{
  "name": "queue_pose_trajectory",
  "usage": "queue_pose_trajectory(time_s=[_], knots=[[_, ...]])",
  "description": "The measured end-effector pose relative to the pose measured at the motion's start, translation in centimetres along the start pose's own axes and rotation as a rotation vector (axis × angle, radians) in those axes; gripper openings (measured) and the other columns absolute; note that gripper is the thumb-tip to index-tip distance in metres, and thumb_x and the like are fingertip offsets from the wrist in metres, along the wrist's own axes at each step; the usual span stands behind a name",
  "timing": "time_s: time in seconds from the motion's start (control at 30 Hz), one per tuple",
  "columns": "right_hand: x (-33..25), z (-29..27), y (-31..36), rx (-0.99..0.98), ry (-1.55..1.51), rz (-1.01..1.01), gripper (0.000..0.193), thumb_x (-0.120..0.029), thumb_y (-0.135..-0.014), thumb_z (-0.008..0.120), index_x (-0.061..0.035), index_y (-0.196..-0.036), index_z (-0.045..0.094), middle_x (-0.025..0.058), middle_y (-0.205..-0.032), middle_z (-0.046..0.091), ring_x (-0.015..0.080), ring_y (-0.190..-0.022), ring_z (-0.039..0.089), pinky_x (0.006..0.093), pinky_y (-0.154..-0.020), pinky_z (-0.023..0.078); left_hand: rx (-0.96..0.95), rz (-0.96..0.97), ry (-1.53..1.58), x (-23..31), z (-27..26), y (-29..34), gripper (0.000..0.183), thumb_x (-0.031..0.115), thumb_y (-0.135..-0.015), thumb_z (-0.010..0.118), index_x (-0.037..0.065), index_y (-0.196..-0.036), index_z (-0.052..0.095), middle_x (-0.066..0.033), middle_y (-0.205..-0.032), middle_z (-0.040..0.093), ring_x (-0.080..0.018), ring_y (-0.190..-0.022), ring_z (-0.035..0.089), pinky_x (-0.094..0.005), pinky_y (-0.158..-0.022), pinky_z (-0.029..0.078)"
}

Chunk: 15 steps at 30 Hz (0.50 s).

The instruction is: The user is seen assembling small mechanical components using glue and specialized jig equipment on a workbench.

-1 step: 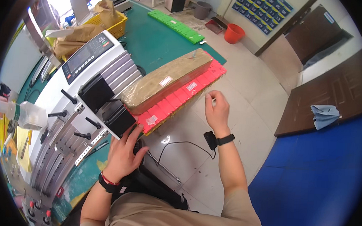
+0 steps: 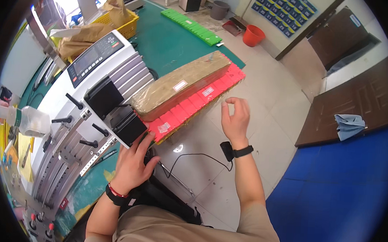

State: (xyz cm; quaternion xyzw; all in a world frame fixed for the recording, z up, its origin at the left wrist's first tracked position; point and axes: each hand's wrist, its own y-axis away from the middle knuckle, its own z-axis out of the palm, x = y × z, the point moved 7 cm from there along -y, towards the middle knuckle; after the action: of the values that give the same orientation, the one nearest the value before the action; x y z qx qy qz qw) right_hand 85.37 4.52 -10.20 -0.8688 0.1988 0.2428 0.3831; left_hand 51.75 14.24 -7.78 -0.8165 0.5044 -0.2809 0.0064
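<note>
My left hand (image 2: 133, 165) reaches out with its fingers spread. Its fingertips are beside a black block (image 2: 129, 128) on the machine and the near corner of a pink ribbed tray (image 2: 183, 113); whether they touch either one is unclear. On this tray lies a long brown block (image 2: 178, 86), wrapped in clear film and bearing a white label. My right hand (image 2: 236, 121) hovers to the right of the tray, over the floor. Its fingers are curled and the thumb is near the index fingertip; anything pinched there is too small to make out.
A grey-white machine (image 2: 133, 58) with a control panel (image 2: 95, 59) and black lever handles (image 2: 74, 100) stands at left. A green ribbed strip (image 2: 190, 27) and yellow basket (image 2: 128, 26) are on the green table (image 2: 158, 40). A cable (image 2: 201, 154) hangs near my right wrist.
The view has shifted very slightly. My right fingers have moved a little, while my left hand stays in the same place by the tray corner.
</note>
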Motion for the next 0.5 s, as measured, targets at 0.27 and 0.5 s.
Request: queue_pose_trajectory(time_s=[0.27,0.5], knots=[[-5.2,0.6,-0.5,0.08,0.055,-0.28,0.014,-0.009,-0.088,0.081,-0.008,-0.099,0.073,0.0089,-0.126,0.067,0.0354,-0.129,0.055,0.0522,-0.111,0.039,0.042,-0.048,0.025,0.0,-0.4,0.3,0.086,0.021,-0.084,0.093,0.008,-0.159,0.053,-0.0234,-0.161,0.055,-0.0462,-0.142,0.057,-0.0525,-0.116,0.048],[-5.4,0.5,-1.7,0.096,-0.136,-0.234,0.007,-0.003,-0.094,0.075,-0.0035,-0.098,0.069,0.0129,-0.118,0.068,0.0359,-0.119,0.06,0.0485,-0.104,0.047,0.008,-0.045,0.007,0.2,0.0,0.0,0.091,0.019,-0.08,0.094,0.006,-0.159,0.05,-0.0245,-0.166,0.051,-0.0463,-0.148,0.053,-0.052,-0.121,0.045]])
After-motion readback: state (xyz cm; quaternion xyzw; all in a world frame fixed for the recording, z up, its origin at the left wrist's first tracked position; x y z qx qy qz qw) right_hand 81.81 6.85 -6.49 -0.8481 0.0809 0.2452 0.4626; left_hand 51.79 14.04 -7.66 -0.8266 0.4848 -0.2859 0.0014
